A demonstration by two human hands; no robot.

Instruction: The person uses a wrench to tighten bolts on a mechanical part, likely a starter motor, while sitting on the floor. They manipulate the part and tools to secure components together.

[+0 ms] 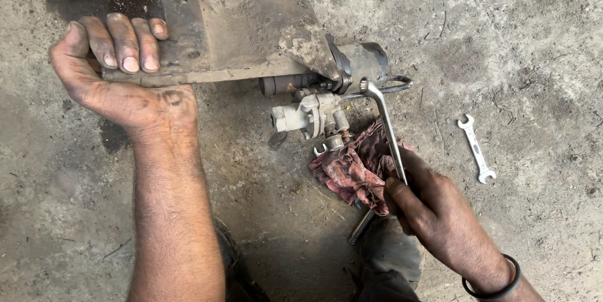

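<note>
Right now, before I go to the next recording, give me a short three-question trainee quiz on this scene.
1. True or false: the left hand presses on the flat metal plate.
2. What does the right hand grip? A) the bent wrench B) the red rag C) the open-end spanner
3. Fill in: the open-end spanner lies on the ______, apart from both hands.

Key:
1. True; its fingers curl over the plate's near edge.
2. A; the wrench's head sits on the valve assembly.
3. Concrete floor.
</note>
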